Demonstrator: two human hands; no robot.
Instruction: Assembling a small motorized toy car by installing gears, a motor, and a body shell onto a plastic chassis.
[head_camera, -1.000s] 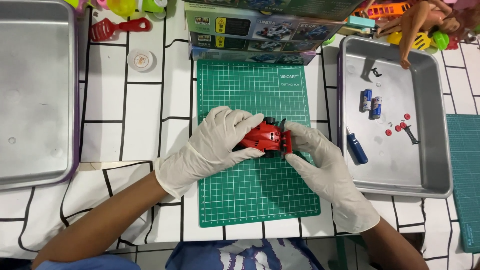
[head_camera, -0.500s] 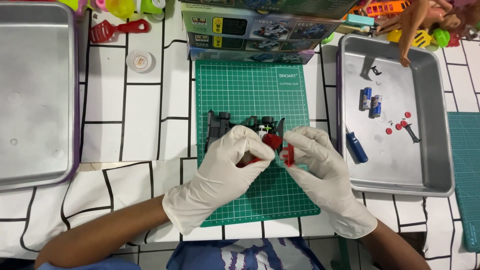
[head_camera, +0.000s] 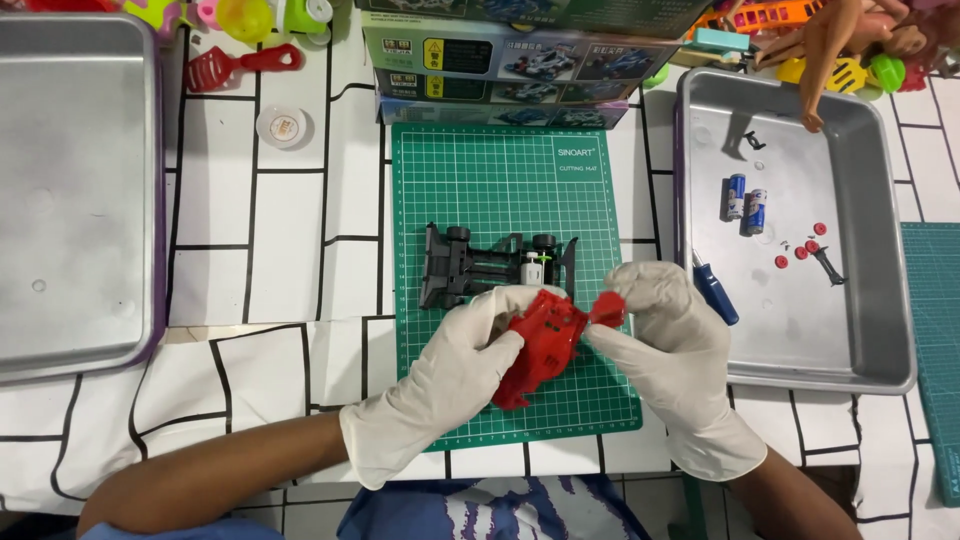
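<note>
Both my hands wear white gloves and meet over the near half of a green cutting mat (head_camera: 500, 180). My left hand (head_camera: 445, 385) grips a red toy car body shell (head_camera: 535, 345), turned underside up and tilted. My right hand (head_camera: 675, 350) pinches the shell's red end piece (head_camera: 607, 308) between thumb and fingers. Just beyond my hands, a black toy car chassis (head_camera: 490, 265) with small wheels and a motor lies flat on the mat, apart from the shell.
A metal tray (head_camera: 880, 300) on the right holds two batteries (head_camera: 745, 205), small red parts (head_camera: 800, 250) and a blue-handled screwdriver (head_camera: 715, 290). A metal tray (head_camera: 80, 200) sits on the left. Toy boxes (head_camera: 500, 65) stand behind the mat, with plastic toys along the back.
The red shell has come off the black chassis, which now lies alone on the mat. Both hands have drawn the shell toward me and tilted it.
</note>
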